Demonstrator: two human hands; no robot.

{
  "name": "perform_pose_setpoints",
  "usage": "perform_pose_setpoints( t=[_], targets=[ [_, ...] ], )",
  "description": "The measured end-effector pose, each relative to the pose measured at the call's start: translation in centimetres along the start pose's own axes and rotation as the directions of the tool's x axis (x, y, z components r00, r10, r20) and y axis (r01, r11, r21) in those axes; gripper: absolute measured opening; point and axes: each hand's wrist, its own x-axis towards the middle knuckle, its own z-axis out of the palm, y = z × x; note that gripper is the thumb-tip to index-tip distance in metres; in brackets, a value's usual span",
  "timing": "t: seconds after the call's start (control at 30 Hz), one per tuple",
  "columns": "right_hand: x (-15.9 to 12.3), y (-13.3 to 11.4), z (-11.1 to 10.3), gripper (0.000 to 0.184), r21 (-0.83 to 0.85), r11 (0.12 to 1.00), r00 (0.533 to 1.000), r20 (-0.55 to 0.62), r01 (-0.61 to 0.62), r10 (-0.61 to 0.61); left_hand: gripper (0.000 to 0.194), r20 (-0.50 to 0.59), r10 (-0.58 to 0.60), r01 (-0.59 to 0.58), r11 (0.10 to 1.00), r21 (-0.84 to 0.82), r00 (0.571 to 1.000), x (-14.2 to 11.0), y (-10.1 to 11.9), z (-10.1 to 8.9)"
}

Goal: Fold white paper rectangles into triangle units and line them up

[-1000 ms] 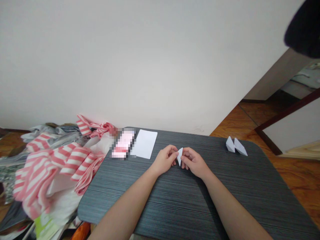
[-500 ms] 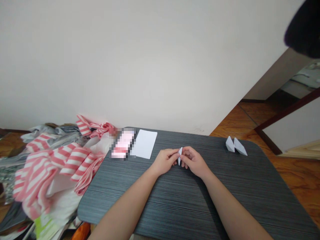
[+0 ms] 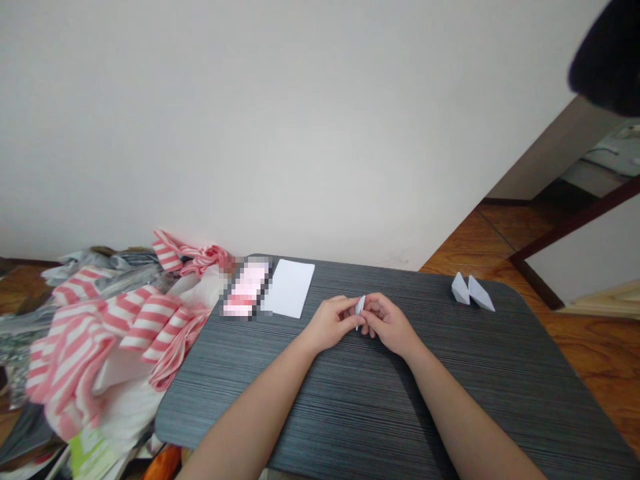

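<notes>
**Pinched paper fold, both hands, frame centre**

Both hands pinch one small folded paper piece [image 3: 359,305] at centre frame, just above the dark table [image 3: 350,413]. Left hand [image 3: 330,323] clamps one side, right hand [image 3: 389,325] the other. Paper likely featherlight, thin, creases easily; best held at edges. White sheet [image 3: 289,287] left of the hands, two folded pieces [image 3: 471,291] far right.

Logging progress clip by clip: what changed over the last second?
The folded paper pinched between the left hand and right hand has been pressed narrower, from a broad triangle to a thin sliver. Both hands kept their grip and place. The two folded pieces, white sheet and table are unchanged.
</notes>
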Motion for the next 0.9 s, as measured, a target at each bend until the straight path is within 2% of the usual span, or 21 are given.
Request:
perform_pose_setpoints(
  t=[0.2, 0.5, 0.7, 0.9],
  targets=[
    [0.0, 0.1, 0.0, 0.02, -0.05, 0.999, 1.0, -0.006, 0.006, -0.006, 0.034, 0.006, -0.09, 0.09, 0.988, -0.128, 0.996, 0.0, -0.3, 0.4],
    [0.0, 0.4, -0.1, 0.021, -0.119, 0.993, 0.999, -0.04, 0.012, -0.017, 0.034, 0.024, -0.138, 0.14, 0.963, -0.232, 0.99, -0.1, -0.6, 0.5],
    [-0.1, 0.4, -0.1, 0.026, -0.23, 0.972, 0.997, -0.053, 0.038, -0.052, 0.033, 0.002, -0.143, 0.138, 0.948, -0.287, 0.99, 0.0, -1.1, 0.6],
    [-0.1, 0.1, -0.4, 0.029, -0.222, 0.972, 0.994, -0.056, 0.079, -0.094, 0.029, -0.004, -0.131, 0.12, 0.916, -0.384, 0.991, 0.1, -1.2, 0.6]
  ],
)
